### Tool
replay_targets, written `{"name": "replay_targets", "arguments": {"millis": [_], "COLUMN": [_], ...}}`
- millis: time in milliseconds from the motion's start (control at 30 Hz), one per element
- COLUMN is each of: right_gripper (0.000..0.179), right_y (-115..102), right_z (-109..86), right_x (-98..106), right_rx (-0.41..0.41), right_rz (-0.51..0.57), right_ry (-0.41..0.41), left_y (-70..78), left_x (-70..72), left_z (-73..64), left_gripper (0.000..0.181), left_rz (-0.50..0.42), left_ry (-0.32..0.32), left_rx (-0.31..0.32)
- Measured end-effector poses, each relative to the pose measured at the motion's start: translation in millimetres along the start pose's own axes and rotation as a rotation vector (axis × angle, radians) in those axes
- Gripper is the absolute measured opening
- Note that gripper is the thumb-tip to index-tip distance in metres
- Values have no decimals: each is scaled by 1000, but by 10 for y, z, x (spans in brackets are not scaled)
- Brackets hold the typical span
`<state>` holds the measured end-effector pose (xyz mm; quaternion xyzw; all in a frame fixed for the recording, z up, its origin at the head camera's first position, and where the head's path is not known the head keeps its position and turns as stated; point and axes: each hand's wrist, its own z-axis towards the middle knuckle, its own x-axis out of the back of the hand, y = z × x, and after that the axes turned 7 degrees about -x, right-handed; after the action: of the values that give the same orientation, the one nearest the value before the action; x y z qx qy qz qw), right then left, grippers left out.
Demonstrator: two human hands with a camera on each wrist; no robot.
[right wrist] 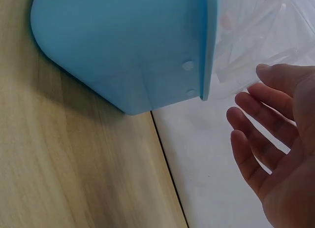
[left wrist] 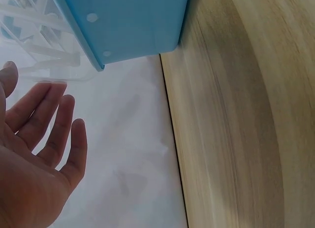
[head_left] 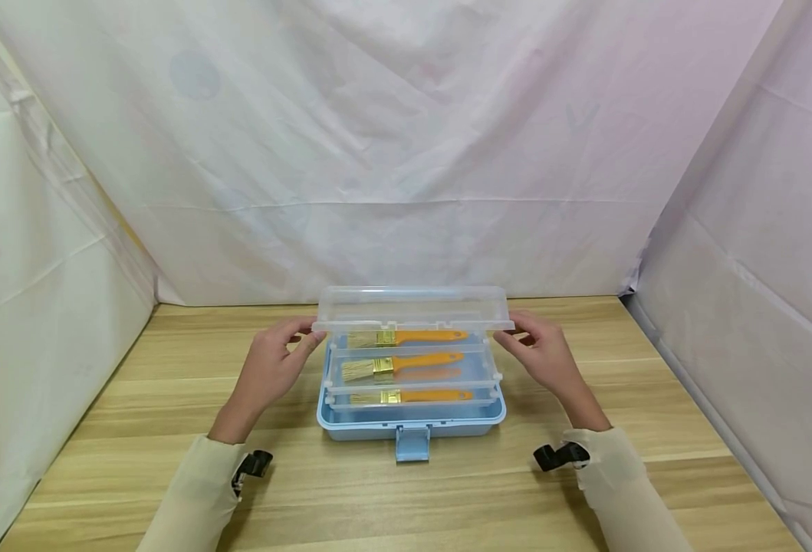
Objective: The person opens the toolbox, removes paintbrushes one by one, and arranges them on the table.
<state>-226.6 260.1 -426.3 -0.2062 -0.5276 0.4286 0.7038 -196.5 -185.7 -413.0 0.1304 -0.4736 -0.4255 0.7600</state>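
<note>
A light-blue toolbox [head_left: 376, 434] stands on the table with its clear plastic lid [head_left: 412, 308] raised. Beneath the lid, clear tiered trays [head_left: 412, 350] are spread out, bearing three paintbrushes with orange handles: a rear brush [head_left: 433, 335], a middle brush [head_left: 429, 359] and a front brush [head_left: 436, 395]. My left hand [head_left: 272, 366] pinches the lid's left end between thumb and fingers. At the right end, my right hand [head_left: 542, 359] does the same. Both wrist views show the fingertips right at the clear edge, beside the blue side wall [left wrist: 128, 26].
The front latch [head_left: 412, 445] hangs down towards me. Wood-grain table [head_left: 378, 506] surrounds the box. A white cloth [head_left: 406, 153] hangs behind it, with further cloth on the left and right. Black wrist mounts [head_left: 556, 458] sit on the sleeves.
</note>
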Motion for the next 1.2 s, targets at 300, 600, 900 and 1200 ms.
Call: {"name": "replay_targets", "arguments": {"millis": [300,600,900,1200], "right_gripper": [30,28,27,30], "right_y": [41,21,25,54], "right_z": [2,4,10,1], "right_x": [-33,-29,-37,-68], "right_rx": [-56,-77,-113,-122], "right_rz": [-13,-18,39,76], "right_ry": [-23,-29,-64,-91], "left_y": [-40,-110,-150,-80], "left_x": [-10,-21,-57,-31], "left_z": [4,0,-2,12], "left_gripper": [31,40,38,39], "left_rz": [-34,-57,-69,-42], "left_ry": [-6,-95,-126,-138], "left_rx": [23,109,139,158]}}
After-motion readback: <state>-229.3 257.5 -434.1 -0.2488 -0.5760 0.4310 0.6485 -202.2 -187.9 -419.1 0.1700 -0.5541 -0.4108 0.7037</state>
